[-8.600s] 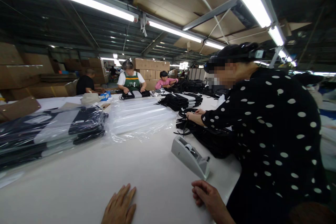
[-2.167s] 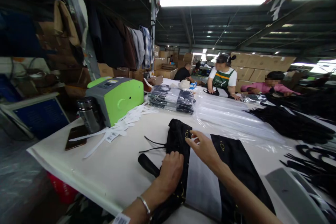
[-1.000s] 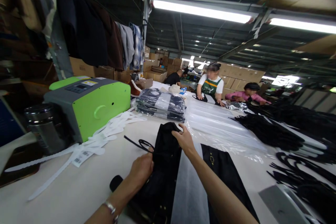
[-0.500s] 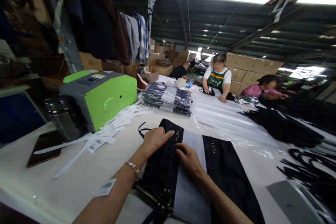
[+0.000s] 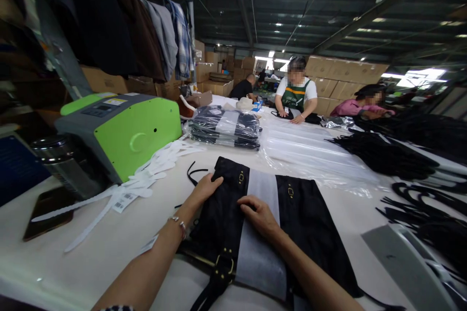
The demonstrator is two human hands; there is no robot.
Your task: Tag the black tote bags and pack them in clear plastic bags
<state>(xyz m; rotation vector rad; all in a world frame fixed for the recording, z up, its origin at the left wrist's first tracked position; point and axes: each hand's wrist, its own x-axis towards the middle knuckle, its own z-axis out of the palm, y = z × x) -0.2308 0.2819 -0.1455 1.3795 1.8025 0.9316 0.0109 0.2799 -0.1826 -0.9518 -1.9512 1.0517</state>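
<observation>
A black bag with gold buckles lies on the table, a whitish translucent band across its middle. My left hand is at the bag's upper left edge, thumb on top and the other fingers out of sight at the edge. My right hand rests on the band near its left border, fingers curled; what they hold, if anything, is hidden. Near the bag's lower left lie a zipper and a black strap with a gold buckle. A barcode sticker is on my left forearm.
To the left are a green and grey machine, a dark flask, a phone and white label strips. Plastic-wrapped bags and clear plastic sheets lie beyond. Black straps are at right. A person works across the table.
My left hand has moved from on top of the bag to its left edge. My right hand stays over the band. The view has tilted down slightly.
</observation>
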